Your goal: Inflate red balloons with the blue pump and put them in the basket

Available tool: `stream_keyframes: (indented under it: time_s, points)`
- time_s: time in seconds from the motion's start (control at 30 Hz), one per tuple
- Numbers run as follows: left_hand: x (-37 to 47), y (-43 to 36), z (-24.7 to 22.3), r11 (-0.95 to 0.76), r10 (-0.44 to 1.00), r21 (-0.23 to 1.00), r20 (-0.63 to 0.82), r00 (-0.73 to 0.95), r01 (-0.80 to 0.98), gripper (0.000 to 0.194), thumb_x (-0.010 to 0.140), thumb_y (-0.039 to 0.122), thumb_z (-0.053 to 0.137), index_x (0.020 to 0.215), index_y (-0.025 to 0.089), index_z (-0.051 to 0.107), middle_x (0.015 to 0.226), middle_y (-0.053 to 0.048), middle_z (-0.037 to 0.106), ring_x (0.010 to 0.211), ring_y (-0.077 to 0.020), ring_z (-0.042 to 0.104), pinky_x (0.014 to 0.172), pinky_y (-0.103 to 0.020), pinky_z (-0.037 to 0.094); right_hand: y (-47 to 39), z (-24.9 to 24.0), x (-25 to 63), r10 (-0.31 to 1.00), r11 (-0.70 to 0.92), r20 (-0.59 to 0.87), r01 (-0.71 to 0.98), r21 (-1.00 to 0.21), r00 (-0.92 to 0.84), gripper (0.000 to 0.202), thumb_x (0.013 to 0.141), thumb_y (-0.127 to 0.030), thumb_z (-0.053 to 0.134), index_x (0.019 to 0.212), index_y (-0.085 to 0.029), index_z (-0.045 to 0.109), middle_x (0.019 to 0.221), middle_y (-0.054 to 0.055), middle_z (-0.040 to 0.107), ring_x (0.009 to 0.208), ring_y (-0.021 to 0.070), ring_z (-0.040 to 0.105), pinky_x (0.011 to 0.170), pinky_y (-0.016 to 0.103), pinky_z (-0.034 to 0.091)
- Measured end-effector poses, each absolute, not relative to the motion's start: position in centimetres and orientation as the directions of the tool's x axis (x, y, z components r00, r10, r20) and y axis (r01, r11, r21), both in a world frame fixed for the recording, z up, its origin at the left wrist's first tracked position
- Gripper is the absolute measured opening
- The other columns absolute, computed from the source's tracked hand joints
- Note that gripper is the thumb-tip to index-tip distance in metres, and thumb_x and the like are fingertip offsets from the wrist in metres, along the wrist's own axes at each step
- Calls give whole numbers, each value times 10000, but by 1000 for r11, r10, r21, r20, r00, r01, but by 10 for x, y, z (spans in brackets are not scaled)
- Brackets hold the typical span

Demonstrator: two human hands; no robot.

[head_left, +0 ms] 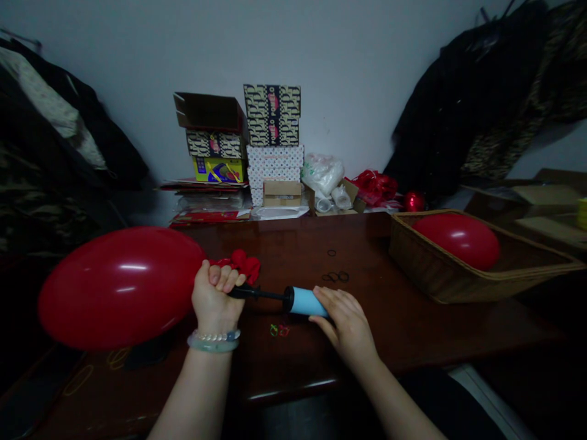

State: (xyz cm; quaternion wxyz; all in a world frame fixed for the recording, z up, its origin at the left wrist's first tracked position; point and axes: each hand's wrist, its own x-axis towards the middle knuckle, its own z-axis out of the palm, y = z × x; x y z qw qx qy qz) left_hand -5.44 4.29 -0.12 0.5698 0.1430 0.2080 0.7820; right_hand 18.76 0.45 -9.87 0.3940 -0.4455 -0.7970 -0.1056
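Note:
A large red balloon (121, 287), blown up, sticks out to the left of my left hand (217, 293). That hand is closed in a fist round the balloon's neck and the black nozzle end of a hand pump; the join itself is hidden by my fingers. The pump's blue barrel (308, 302) lies level to the right, with part of its black rod showing. My right hand (346, 324) is wrapped over the barrel's right end. Behind my left fist, several limp red balloons (245, 267) lie in a small heap on the dark table.
Another blown-up red balloon (458, 240) sits in a wicker basket (431, 282) on the right. Black bands (337, 277) and small green and red bands (279, 330) lie on the table (367, 256). Stacked boxes (274, 116) stand against the wall; coats hang at both sides.

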Motion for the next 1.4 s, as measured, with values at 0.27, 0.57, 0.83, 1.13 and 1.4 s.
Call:
stream_keyframes:
  time_s: [0.27,0.57,0.83,1.13,1.4]
  points:
    - [-59,42,0,-279,947,460,-16,-322,-843,448,902,234,424,500,185,234,371,71,220,321,-62,237,399,-224,287,8,-100,198,614,578,740,795,-183,-276,473,898,-321,562,1350,-226,466,1280,75,601,1189,223,553,1028,444,436]
    - [-40,40,-5,-267,945,452,-53,-324,-851,446,908,243,434,514,187,234,379,76,219,326,-57,234,406,-221,283,4,-98,190,597,584,767,783,-214,-235,472,876,-265,593,1333,-210,490,1251,83,619,1170,232,559,991,430,467]
    - [-21,39,-11,-231,953,491,-60,-297,-840,461,895,292,483,527,188,227,386,80,218,326,-55,233,413,-223,284,-4,-97,172,594,594,772,770,-232,-226,488,869,-253,602,1340,-210,483,1230,86,632,1139,230,580,974,423,481]
    - [-9,35,-14,-247,947,541,-40,-318,-804,458,873,294,520,529,187,237,396,81,230,335,-56,236,426,-230,300,1,-98,173,651,577,710,783,-232,-270,456,885,-319,584,1318,-211,491,1249,82,620,1155,229,572,1028,454,427]
    - [-26,40,-6,-277,934,525,-51,-355,-805,466,907,299,454,508,186,241,378,70,229,328,-64,222,409,-231,290,8,-99,186,636,585,709,790,-183,-306,462,897,-359,566,1329,-219,479,1266,73,612,1169,207,566,1060,457,390]
